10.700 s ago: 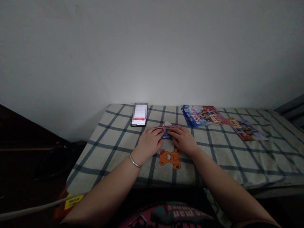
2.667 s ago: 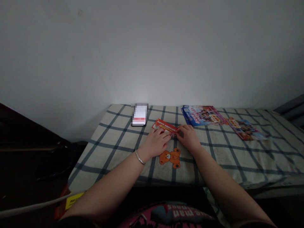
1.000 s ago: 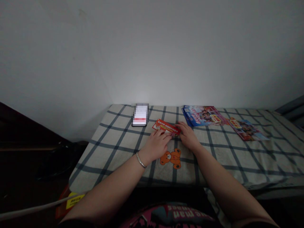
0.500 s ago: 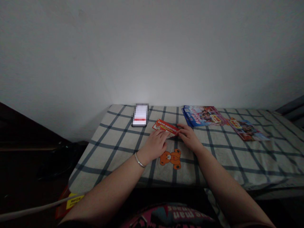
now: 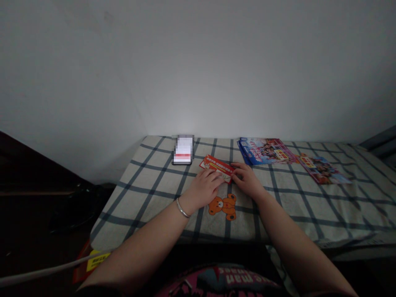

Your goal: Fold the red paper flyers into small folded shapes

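Observation:
A red printed leaflet (image 5: 213, 161) with white lettering and a yellow strip lies slantwise on the checked cloth. Across its lower part rests my left hand (image 5: 204, 187), fingers stretched out flat, a silver bangle at the wrist. The leaflet's right end is held between the bent fingers of my right hand (image 5: 246, 178); just how the thumb meets the paper is hard to see. Just below the hands, an orange teddy bear picture (image 5: 223, 207) shows on the cloth.
A phone (image 5: 183, 149) with a lit, blurred screen lies at the back left. Several colourful leaflets (image 5: 266, 150) are stacked behind my right hand, and another leaflet (image 5: 323, 168) lies farther right. The checked tablecloth (image 5: 139, 189) reaches back to a pale wall (image 5: 198, 74).
The leaflet's lower right part has come down flatter, so more of its printed face shows. My left fingers have spread over it, and my right fingers have drawn in slightly at its edge.

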{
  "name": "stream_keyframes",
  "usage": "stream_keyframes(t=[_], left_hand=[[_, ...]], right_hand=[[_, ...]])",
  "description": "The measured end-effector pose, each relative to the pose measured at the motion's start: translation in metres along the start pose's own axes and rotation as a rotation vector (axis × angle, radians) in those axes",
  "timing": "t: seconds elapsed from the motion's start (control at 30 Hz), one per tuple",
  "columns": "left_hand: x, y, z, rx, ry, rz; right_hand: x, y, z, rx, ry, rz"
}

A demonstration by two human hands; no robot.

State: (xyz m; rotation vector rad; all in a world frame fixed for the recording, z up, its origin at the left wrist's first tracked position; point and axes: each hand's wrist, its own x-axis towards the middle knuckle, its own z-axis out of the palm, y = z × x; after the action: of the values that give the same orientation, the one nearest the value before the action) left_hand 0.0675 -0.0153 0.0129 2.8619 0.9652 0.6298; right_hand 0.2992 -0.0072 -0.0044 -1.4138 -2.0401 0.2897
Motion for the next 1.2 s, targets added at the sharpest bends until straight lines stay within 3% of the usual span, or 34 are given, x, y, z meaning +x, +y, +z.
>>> stream_keyframes(t=[0.2,0.4,0.77,0.97,1.2], left_hand=[[0.002,-0.003,0.001,-0.033,0.008,0.027],[0.001,-0.005,-0.001,0.026,0.09,-0.058],[0.001,-0.013,0.0,0.11,0.032,-0.038],[-0.002,-0.009,-0.01,0.119,0.09,-0.191],[-0.003,-0.005,-0.011,0.064,0.018,-0.177]], right_hand=[[0.001,-0.004,-0.003,-0.044,0.015,0.01],[0.001,-0.01,-0.005,-0.077,0.005,-0.013],[0.0,-0.016,-0.009,-0.018,-0.021,0.034],[-0.002,-0.018,-0.012,0.007,-0.063,-0.086],[-0.002,-0.017,-0.013,0.154,-0.074,-0.144]])
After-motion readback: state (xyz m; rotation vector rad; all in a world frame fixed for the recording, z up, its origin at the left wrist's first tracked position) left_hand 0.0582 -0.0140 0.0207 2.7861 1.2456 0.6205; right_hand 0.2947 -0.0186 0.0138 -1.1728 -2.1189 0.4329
